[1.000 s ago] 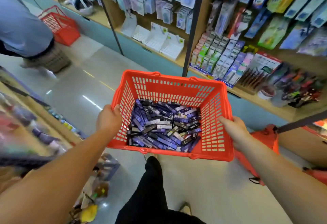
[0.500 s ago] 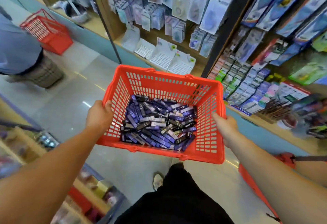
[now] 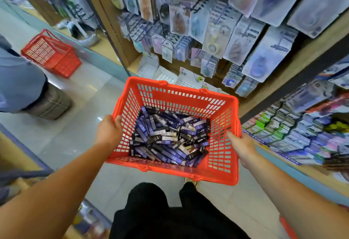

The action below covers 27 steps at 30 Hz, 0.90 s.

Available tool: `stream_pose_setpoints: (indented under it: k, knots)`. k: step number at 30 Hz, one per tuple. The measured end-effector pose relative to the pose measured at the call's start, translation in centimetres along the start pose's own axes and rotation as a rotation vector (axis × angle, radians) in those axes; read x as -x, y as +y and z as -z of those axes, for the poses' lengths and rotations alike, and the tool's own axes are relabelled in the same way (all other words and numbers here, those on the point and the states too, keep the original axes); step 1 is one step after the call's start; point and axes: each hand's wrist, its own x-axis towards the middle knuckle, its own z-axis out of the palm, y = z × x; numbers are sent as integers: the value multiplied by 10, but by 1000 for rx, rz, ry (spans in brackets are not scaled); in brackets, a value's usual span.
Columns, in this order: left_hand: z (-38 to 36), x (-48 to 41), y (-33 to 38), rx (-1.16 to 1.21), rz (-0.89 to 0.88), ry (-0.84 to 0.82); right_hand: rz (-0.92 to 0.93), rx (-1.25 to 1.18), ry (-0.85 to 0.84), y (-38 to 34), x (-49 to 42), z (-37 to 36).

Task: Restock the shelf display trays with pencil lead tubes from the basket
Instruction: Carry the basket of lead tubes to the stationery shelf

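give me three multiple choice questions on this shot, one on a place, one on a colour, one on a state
1. Where do the tubes lie?
A in the basket
B on the floor
C in the right hand

2. What colour is the basket?
A blue
B red
C green

3. What is the left hand doing?
A hanging free
B pinching a tube
C gripping the basket's rim

Answers:
1 A, they are piled on its bottom.
2 B, its walls and rim are red.
3 C, it clasps the left rim.
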Motion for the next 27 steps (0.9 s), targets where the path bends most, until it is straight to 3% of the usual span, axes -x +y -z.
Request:
stream_pose_setpoints:
  k: [18, 23, 27]
  knots:
    - [-2, -324, -33, -288, -282, -459, -338, -206, 372, -19, -31, -247]
    - [-65, -379, -63, -374, -279, -544, -360, -172, 379, 5, -69, -298]
    - [-152, -409, -116, -382, -226, -603, -397, -170, 375, 76, -128, -339]
